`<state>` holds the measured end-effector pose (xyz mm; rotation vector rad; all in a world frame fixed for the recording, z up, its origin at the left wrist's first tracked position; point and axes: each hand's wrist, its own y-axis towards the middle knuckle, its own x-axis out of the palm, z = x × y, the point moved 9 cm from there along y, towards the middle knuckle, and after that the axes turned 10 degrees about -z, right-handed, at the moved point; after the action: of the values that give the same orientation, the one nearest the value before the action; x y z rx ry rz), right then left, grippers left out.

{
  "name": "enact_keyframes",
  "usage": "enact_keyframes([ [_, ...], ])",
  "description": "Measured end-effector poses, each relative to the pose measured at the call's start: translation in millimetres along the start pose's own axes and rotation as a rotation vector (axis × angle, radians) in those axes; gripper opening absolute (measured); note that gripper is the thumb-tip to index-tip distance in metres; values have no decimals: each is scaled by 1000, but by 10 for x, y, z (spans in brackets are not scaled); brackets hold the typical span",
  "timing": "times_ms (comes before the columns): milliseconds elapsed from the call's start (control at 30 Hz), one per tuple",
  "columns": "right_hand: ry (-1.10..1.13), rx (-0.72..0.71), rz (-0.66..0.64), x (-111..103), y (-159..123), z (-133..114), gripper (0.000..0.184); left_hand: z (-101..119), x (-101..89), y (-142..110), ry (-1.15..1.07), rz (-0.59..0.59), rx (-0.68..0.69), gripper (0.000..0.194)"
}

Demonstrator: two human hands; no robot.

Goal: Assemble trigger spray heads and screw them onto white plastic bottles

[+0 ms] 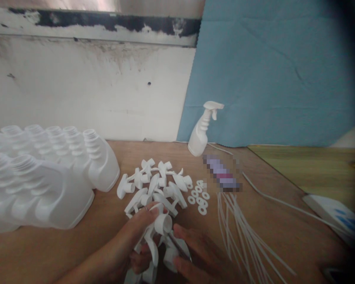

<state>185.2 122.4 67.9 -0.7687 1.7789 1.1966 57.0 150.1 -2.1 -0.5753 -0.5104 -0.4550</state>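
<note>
In the head view, my left hand [138, 230] is closed around a white trigger sprayer head [162, 224], whose round collar faces to the right. My right hand [199, 252] pinches a thin dark grey rod-like tool [178, 246], its tip close to that collar; its exact kind I cannot make out. More sprayer heads [170, 258] lie below and between the hands, partly hidden. Just beyond my fingers is a loose pile of white trigger sprayer heads [154, 183]. Small white ring washers [202, 209] lie right of the pile.
Rows of white open-necked bottles [62, 193] stand on the left. An assembled spray bottle [198, 138] stands at the back by the wall. Thin white tubes [245, 225] fan out on the right, near a blurred purple object [221, 173], a white cable [272, 197] and a power strip [331, 213].
</note>
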Motion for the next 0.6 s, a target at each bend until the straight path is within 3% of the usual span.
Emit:
enact_keyframes([
  [100, -29, -129, -34, 18, 11, -83, 35, 123, 4, -7, 112, 42, 128, 45],
  [300, 48, -63, 12, 35, -43, 15, 25, 222, -86, -19, 249, 52, 314, 43],
  [467, 260, 152, -47, 40, 22, 145, 25, 170, -88, -26, 202, 54, 350, 46],
  [600, 473, 248, -22, -89, 71, 129, 27, 165, -80, -31, 199, 76, 360, 45],
])
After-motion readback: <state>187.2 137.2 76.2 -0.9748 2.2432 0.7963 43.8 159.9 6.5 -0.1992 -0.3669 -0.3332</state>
